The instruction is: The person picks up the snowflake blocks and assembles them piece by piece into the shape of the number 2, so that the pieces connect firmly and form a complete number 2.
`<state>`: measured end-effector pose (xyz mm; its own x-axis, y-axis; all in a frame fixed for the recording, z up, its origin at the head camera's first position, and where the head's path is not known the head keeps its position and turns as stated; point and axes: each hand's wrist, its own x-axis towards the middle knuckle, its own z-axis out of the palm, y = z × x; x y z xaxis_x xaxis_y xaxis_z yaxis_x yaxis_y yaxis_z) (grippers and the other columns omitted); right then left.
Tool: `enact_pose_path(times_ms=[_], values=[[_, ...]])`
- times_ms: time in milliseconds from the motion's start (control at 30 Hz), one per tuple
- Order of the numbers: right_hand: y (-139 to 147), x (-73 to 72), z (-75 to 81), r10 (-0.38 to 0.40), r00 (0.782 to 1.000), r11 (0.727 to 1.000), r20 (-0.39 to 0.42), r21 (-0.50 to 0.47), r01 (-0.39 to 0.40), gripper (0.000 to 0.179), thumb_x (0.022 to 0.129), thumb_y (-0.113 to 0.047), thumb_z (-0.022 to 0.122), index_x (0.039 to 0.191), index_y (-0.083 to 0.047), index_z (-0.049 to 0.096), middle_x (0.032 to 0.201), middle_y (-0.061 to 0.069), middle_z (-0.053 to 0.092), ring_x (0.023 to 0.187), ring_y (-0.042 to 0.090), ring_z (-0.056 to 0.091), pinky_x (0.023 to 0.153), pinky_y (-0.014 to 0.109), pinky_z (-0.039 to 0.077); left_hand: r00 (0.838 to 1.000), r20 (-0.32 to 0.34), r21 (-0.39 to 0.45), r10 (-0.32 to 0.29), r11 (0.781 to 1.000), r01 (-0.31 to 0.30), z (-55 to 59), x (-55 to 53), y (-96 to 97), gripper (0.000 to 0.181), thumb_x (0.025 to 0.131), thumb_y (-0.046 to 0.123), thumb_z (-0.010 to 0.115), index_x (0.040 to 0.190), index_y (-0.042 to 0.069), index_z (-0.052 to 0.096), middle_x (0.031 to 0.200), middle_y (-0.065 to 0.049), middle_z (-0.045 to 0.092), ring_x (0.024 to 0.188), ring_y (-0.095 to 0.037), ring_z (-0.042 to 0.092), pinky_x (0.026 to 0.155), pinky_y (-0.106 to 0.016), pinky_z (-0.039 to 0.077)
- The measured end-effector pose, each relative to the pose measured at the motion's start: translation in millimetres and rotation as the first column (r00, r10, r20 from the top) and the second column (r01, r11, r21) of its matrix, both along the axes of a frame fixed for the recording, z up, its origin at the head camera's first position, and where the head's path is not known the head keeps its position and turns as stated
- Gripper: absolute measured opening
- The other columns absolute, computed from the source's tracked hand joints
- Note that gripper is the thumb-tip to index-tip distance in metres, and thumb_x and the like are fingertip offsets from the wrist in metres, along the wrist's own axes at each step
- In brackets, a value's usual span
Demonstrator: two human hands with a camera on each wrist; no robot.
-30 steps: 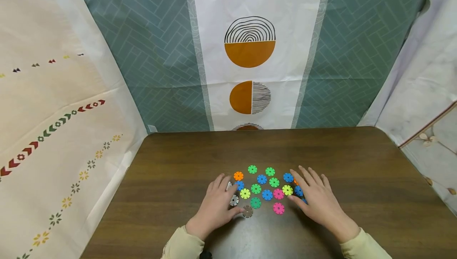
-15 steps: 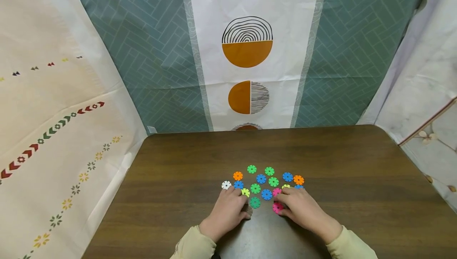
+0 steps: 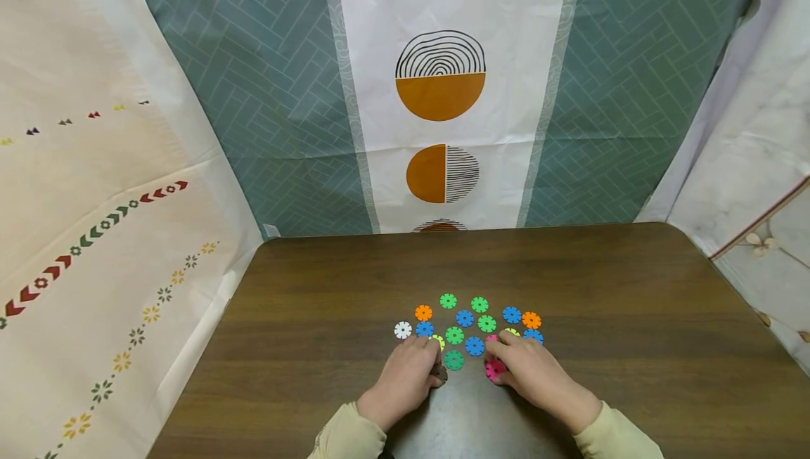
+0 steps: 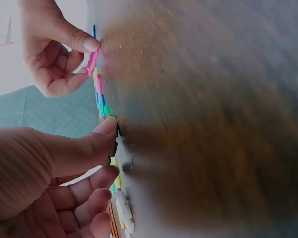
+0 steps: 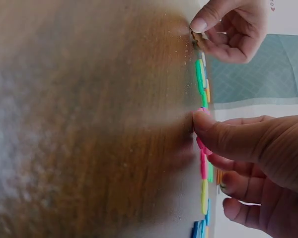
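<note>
My left hand [image 3: 405,380] pinches a brown notched plastic disc [image 5: 196,37] between thumb and fingers, at the near left of a spread of similar discs. On the other side my right hand [image 3: 534,369] holds a bright pink notched disc [image 4: 92,61], thumb on its near edge and fingers on its far edge. Between the two hands lie a dark green disc [image 3: 453,360] and a blue disc [image 3: 474,346]. A yellow disc [image 3: 438,341] is partly covered by the left fingers, and a second pink disc is mostly hidden behind the right fingers.
Farther back lie more discs, among them a white disc [image 3: 403,330], an orange disc [image 3: 531,320], a blue disc [image 3: 511,315] and several green ones. All are on a dark brown wooden table [image 3: 304,304]. A patterned cloth [image 3: 304,93] hangs behind its far edge.
Both hands came inward from the sides, and their spread fingers closed on the brown and pink discs. Over the last half second they have barely moved. The other discs look unmoved.
</note>
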<state>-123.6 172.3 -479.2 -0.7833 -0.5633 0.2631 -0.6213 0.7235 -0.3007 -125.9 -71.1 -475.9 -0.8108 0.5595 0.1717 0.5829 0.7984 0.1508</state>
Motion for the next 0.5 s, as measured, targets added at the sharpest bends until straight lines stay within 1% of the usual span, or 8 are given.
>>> enact_pose_path(times_ms=[133,200,267,367,400,500], values=[[0.9,0.4,1.2,0.008,0.998,1.000,0.056,-0.007,-0.007,0.040,0.069,-0.015,0.088,0.083,-0.020,0.051,0.070,-0.015,0.047,0.060,0.002,0.041,0.054,0.021,0.037,0.999,0.030,0.081,0.011,0.997,-0.013,-0.1,0.5,-0.6,0.034,0.074,0.021,0.085,0.082,0.015,0.052,0.070,0.009,0.052,0.069,-0.012,0.049,0.063,-0.025,0.043],[1.5,0.3,2.0,0.014,0.996,1.000,0.083,-0.013,-0.013,0.040,0.071,-0.015,0.087,0.084,-0.020,0.050,0.069,-0.017,0.048,0.059,0.001,0.043,0.055,0.021,0.038,0.997,0.070,0.128,0.022,0.991,-0.031,0.2,0.8,-1.2,0.031,0.076,0.018,0.084,0.085,0.014,0.054,0.071,0.008,0.055,0.069,-0.012,0.049,0.063,-0.025,0.044],[2.0,0.2,2.5,0.021,0.994,0.999,0.103,-0.029,-0.018,0.038,0.072,-0.014,0.086,0.084,-0.020,0.050,0.069,-0.019,0.049,0.060,0.000,0.045,0.056,0.022,0.040,0.991,0.129,0.175,0.039,0.983,-0.062,1.0,1.2,-2.1,0.027,0.079,0.016,0.081,0.090,0.012,0.057,0.074,0.006,0.059,0.071,-0.012,0.050,0.065,-0.026,0.046],[2.1,0.2,2.7,0.031,0.991,0.997,0.127,-0.067,-0.022,0.033,0.076,-0.013,0.083,0.085,-0.020,0.052,0.070,-0.019,0.052,0.062,-0.001,0.047,0.058,0.022,0.043,0.975,0.215,0.242,0.060,0.964,-0.113,1.3,0.9,-4.3,0.023,0.082,0.015,0.079,0.097,0.011,0.063,0.079,0.005,0.065,0.077,-0.012,0.054,0.072,-0.029,0.048],[2.0,0.2,2.9,0.030,0.990,0.996,0.140,-0.085,-0.018,0.031,0.078,-0.012,0.082,0.085,-0.020,0.053,0.071,-0.019,0.053,0.063,-0.001,0.048,0.059,0.022,0.044,0.969,0.240,0.266,0.064,0.955,-0.129,1.4,0.6,-5.1,0.021,0.082,0.014,0.079,0.097,0.011,0.065,0.080,0.005,0.066,0.077,-0.012,0.055,0.072,-0.029,0.048],[1.1,0.1,3.7,0.009,0.982,0.991,0.191,-0.133,0.017,0.021,0.081,-0.012,0.079,0.084,-0.019,0.059,0.072,-0.018,0.058,0.065,-0.002,0.050,0.061,0.022,0.047,0.959,0.278,0.343,0.056,0.927,-0.154,2.3,-0.7,-7.2,0.012,0.082,0.012,0.079,0.090,0.012,0.070,0.077,0.007,0.067,0.074,-0.007,0.057,0.069,-0.026,0.047]])
